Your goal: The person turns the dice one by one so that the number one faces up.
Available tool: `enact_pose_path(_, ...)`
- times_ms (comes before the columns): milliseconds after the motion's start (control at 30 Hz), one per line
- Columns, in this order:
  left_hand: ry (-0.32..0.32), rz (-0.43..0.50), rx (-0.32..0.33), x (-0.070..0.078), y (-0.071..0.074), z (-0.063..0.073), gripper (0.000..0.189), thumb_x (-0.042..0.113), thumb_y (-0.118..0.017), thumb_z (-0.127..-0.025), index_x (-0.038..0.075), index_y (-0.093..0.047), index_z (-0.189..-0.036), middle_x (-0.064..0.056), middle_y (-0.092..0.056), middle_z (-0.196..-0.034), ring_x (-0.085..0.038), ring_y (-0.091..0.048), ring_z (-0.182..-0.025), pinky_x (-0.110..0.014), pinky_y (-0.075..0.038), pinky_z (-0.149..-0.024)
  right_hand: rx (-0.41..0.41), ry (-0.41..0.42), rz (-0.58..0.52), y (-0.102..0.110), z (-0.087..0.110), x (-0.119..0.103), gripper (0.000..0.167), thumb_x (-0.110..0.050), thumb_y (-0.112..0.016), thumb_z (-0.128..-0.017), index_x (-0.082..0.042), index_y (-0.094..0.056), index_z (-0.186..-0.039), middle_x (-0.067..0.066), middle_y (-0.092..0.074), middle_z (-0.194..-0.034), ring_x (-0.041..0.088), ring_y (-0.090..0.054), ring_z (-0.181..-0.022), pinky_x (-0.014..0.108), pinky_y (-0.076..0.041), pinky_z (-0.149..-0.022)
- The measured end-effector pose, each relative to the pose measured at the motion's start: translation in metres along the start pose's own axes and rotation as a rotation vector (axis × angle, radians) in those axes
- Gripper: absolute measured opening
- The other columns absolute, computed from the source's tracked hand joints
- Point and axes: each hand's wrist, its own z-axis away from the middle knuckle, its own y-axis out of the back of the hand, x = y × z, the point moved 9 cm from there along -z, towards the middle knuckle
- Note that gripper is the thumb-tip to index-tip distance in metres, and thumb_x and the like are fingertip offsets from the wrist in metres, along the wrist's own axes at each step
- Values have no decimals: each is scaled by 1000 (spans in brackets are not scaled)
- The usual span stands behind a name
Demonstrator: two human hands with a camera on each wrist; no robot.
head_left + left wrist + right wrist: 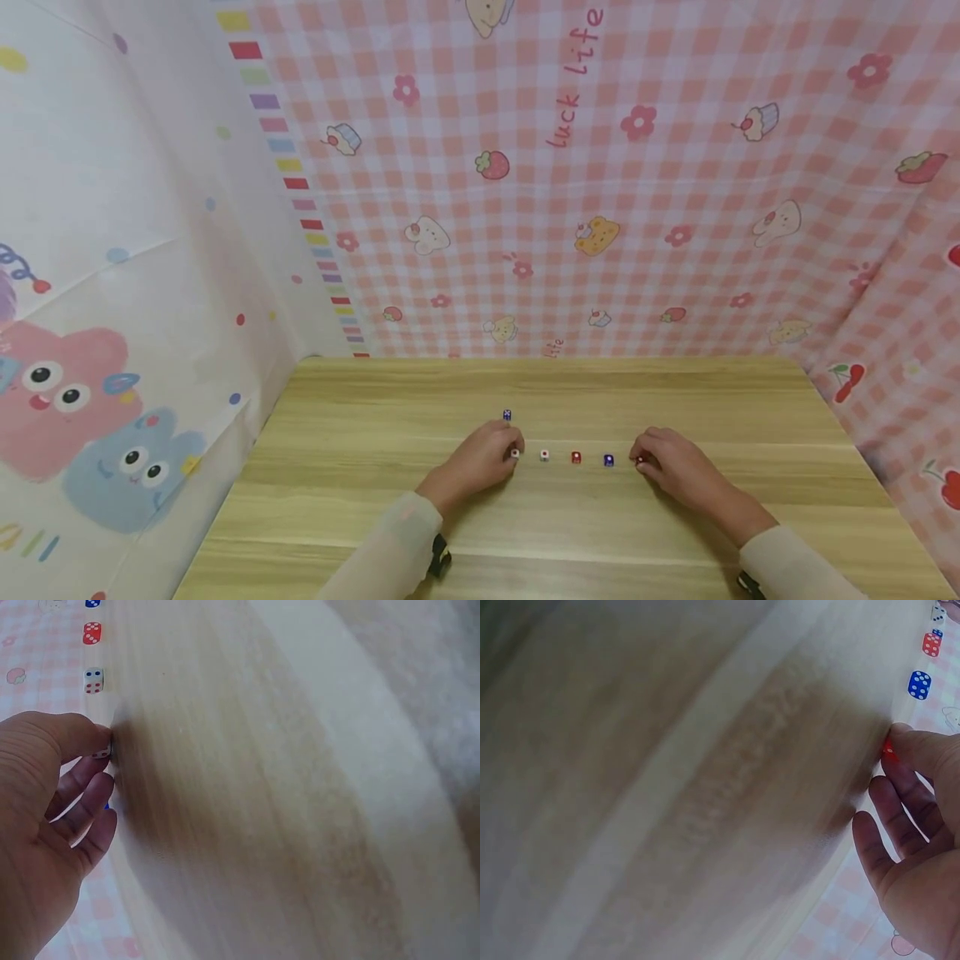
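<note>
In the head view, small dice stand in a row across the wooden table. My left hand [487,455] pinches a white die [515,454] at the row's left end; the left wrist view shows the die [103,752] between thumb and finger. My right hand [678,467] pinches a red die [640,460] at the right end, mostly covered by the fingertips. Between the hands lie another white die [544,456], a red die [576,457] and a blue die [609,460], spaced apart. A second blue die [507,415] sits just beyond my left hand.
The wooden table [555,533] reaches back to a pink checked cloth [540,192] hanging behind it. A white printed cloth [150,250] hangs on the left. More checked cloth [911,333] hangs along the right side. Dark bands sit at both wrists.
</note>
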Motion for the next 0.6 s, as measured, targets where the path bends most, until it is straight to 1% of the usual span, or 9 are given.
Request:
enact_pose_path(167, 14, 1, -9, -1, -1, 0, 9, 7, -71, -90, 15, -70, -94, 4, -64, -93, -8, -54, -85, -23, -52, -80, -4, 2, -1, 0, 0, -1, 21, -6, -82, -85, -22, -70, -90, -12, -64, -91, 10, -59, -86, 36, -54, -77)
enact_pose_path(433, 21, 22, -23, 3, 3, 3, 9, 9, -72, -91, 13, -70, -98, 3, -64, -97, -11, -57, -90, -27, -54, -86, 32, 30, 17, 4, 0, -7, 22, -3, -84, -81, -19, -70, -88, -9, -66, -90, 12, -62, -86, 37, -55, -78)
enact_pose_path(600, 32, 23, -27, 1, 2, 4, 9, 10, -72, -91, 14, -69, -99, 4, -63, -99, -10, -57, -91, -26, -53, -88, 29, 33, 22, 5, 0, -6, 22, -4, -84, -81, -19, -70, -88, -9, -66, -90, 12, -62, -86, 37, -55, -78)
